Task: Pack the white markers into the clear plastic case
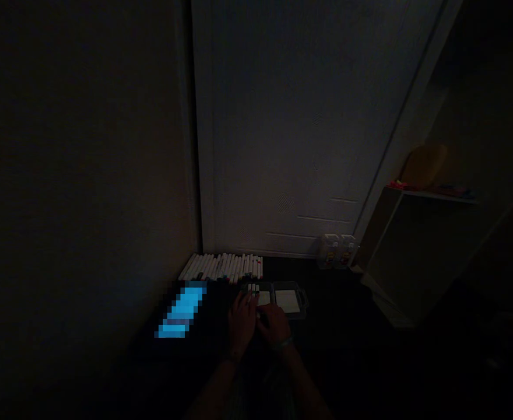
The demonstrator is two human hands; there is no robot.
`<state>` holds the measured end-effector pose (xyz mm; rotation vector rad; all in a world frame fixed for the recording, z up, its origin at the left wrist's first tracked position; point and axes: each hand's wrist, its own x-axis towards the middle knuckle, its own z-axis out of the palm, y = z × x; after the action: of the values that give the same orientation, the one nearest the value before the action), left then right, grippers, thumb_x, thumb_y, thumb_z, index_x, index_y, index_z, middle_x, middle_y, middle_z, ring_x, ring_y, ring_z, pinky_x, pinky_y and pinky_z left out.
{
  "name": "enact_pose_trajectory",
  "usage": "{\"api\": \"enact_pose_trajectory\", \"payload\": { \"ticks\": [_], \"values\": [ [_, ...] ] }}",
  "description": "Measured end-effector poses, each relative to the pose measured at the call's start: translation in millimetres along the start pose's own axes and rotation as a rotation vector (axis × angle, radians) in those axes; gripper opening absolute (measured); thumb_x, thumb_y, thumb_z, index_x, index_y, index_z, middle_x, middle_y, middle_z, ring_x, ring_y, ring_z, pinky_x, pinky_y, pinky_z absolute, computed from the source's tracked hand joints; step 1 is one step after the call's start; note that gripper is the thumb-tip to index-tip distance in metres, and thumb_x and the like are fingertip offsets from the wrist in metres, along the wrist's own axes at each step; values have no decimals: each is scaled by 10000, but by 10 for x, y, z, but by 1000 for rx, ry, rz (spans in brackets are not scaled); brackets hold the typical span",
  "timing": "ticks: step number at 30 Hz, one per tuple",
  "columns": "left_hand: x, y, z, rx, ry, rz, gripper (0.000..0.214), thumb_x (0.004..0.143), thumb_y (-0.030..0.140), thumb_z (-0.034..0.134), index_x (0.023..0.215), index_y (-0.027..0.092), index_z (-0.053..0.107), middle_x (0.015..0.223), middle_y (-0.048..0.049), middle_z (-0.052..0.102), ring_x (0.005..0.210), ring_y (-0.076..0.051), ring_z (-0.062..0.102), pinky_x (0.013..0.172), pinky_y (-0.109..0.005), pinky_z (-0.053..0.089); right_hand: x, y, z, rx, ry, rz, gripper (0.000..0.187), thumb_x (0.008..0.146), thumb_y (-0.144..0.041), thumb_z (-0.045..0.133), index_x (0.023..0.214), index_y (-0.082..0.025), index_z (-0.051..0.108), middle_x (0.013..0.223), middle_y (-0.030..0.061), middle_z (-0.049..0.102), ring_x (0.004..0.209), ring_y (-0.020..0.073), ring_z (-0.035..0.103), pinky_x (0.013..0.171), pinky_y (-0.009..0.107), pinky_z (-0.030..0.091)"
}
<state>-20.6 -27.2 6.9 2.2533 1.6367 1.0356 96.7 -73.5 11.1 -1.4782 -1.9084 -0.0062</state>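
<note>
In the dim light, an opened clear plastic case (305, 303) lies on the dark tabletop. Its left half holds several white markers (253, 288) side by side, and a white card (287, 301) shows in its right half. My left hand (242, 319) rests at the case's left side, fingers stretched forward onto the markers. Close beside it, my right hand (274, 324) is closed, with bent fingertips at the case's front edge. A small pale bit shows at those fingertips; the dark and the fingers hide what it is.
A long row of white markers (221, 266) lies along the back of the dark table. A lit, pixelated screen (182, 312) is at the left. Two clear packages (337, 252) stand at the back right, before a shelf unit (396, 245). A pale panel (283, 128) rises behind.
</note>
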Motion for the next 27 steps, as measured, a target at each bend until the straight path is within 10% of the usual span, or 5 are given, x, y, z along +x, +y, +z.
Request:
{"api": "enact_pose_trajectory", "payload": {
  "ticks": [10,27],
  "values": [
    [59,-105,56,-326,181,-17,344,838,234,361,1120,197,555,1176,-46,590,1109,-167,525,979,-335,391,0,-13,-18,-11,36,-6,262,803,-205,540,1062,-224,574,947,38,623,909,186,540,823,300,377],
    [27,-34,-8,-163,243,-8,376,774,116,381,1112,189,531,1285,-54,479,1228,-192,390,1050,-383,316,34,-44,-104,-111,115,92,262,829,-273,532,1089,-260,559,1006,27,623,990,214,495,919,383,271]
  ]
}}
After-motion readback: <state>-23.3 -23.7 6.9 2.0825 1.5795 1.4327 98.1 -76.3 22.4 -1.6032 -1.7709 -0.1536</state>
